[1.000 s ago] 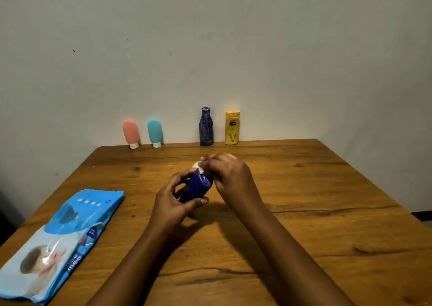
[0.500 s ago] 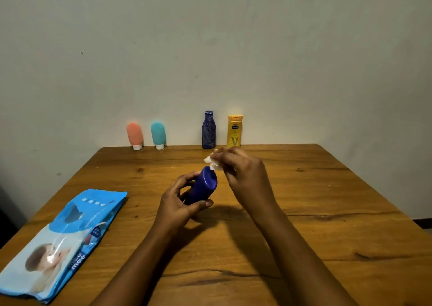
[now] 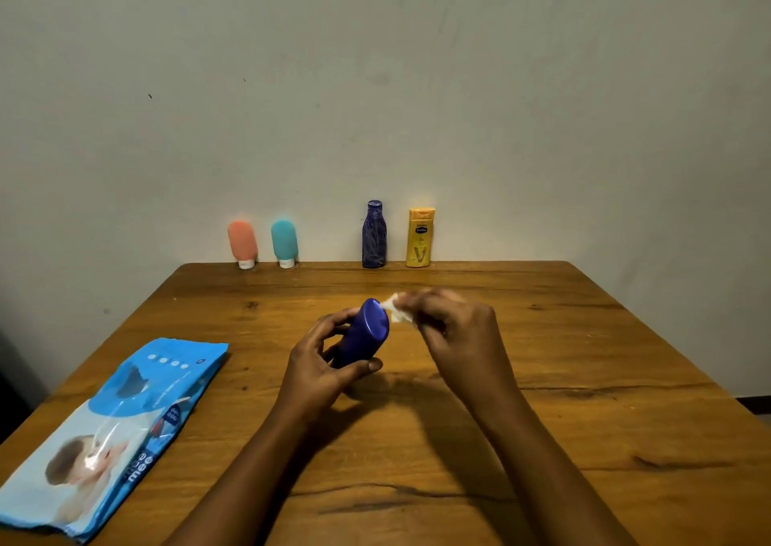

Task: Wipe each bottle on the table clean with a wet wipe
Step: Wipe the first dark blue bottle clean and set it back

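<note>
Change: your right hand, pinching the wet wipe, has slid off to the end of the blue bottle.
Grip: your left hand clasps the bottle above the table centre.
Meaning: this bottle seems nearly clean.

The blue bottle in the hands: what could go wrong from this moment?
1. The left hand holds the blue bottle tilted, in the fingertips only; a push from the wet wipe in the right hand might make it slip onto the table.
2. The wipe is bunched small, so parts of the bottle may stay unwiped.
3. Four bottles stand at the far edge by the wall; reaching for the dark blue bottle could knock over the yellow bottle close beside it.
</note>
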Motion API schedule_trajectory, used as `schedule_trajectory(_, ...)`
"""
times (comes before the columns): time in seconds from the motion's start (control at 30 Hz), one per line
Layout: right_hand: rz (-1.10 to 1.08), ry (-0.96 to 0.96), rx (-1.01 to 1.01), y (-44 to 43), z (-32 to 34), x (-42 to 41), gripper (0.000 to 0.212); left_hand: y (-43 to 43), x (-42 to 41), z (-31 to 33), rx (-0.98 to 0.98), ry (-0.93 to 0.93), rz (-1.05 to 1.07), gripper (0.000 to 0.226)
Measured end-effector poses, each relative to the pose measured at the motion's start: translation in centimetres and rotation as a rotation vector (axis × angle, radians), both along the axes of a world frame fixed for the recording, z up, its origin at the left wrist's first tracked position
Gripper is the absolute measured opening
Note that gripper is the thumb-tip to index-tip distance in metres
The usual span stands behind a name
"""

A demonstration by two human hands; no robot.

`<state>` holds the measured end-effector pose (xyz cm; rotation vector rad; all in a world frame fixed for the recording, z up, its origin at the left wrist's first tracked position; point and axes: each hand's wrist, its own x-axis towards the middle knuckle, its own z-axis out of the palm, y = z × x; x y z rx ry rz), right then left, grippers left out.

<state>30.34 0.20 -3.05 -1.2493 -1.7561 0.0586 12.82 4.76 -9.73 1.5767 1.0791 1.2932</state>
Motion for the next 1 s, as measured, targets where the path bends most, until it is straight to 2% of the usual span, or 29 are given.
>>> schedule_trajectory(0.07,-0.037,-0.003,0.032,1.4,0.6,-1.1,0.032,0.0,0.0,0.0,0.002,0.010,-0.006,0.070)
schedule_trajectory(0.17,-0.018,-0.107,-0.027,2.0,-0.5,-3.6,0.030,-0.2,-0.1,-0.1,-0.008,-0.017,-0.009,0.070)
schedule_trajectory(0.27,-0.044,-0.144,-0.024,0.1,-1.9,-3.8,0.041,-0.1,-0.2,-0.4,-0.011,-0.026,-0.024,0.070)
schedule_trajectory(0.33,-0.022,-0.151,0.010,-1.6,-2.6,-3.2,0.040,0.0,-0.4,-0.7,-0.051,-0.063,-0.025,0.070)
schedule_trajectory(0.4,0.016,-0.126,0.011,-2.4,-3.1,-2.2,0.031,-0.1,-0.2,-0.7,-0.052,-0.070,-0.026,0.071)
schedule_trajectory(0.5,0.001,-0.002,-0.006,-1.3,-2.2,-0.8,0.036,-0.1,0.0,-0.4,-0.018,-0.060,-0.017,0.070)
schedule_trajectory(0.6,-0.049,0.020,0.012,0.9,-0.7,-1.5,0.034,-0.1,0.1,-0.4,-0.003,-0.027,-0.017,0.070)
schedule_trajectory(0.73,-0.047,-0.143,-0.012,0.4,-1.5,-3.9,0.034,-0.1,-0.1,-0.5,-0.061,-0.066,-0.024,0.069)
schedule_trajectory(0.83,-0.006,-0.190,0.023,-2.0,-2.6,-3.3,0.041,-0.1,-0.2,-0.6,-0.055,-0.071,-0.034,0.071)
schedule_trajectory(0.9,0.048,-0.114,0.006,-2.7,-2.8,-2.3,0.030,0.1,-0.2,-0.7,-0.025,-0.056,-0.015,0.070)
schedule_trajectory(1.0,0.015,0.071,0.007,-1.5,-1.7,-0.9,0.034,0.1,-0.2,-0.6,-0.002,-0.031,-0.005,0.070)
